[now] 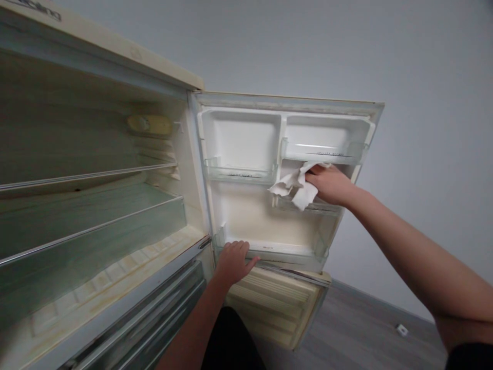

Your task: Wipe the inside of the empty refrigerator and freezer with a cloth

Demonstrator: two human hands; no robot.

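Note:
A refrigerator door (379, 115) stands open, showing its white inner lining and clear plastic shelves. My right hand (331, 183) is closed on a crumpled white cloth (304, 186), which hangs in front of the door's right side, between the upper right door shelf (319, 152) and the lower right door shelf (327, 207). The fingertips are partly hidden by the cloth. Down at the left, my left hand (234, 262) has its fingers hooked over the rim of the bottom door shelf (285, 259), with the thumb stretched out to the right.
At left is the open refrigerator compartment (198, 205), with a glass shelf (88, 176), a clear drawer front (96, 241) and yellowish stains on its floor. A lower door (277, 303) also hangs open. A small white object (401, 330) lies on the grey floor (358, 334) by the wall.

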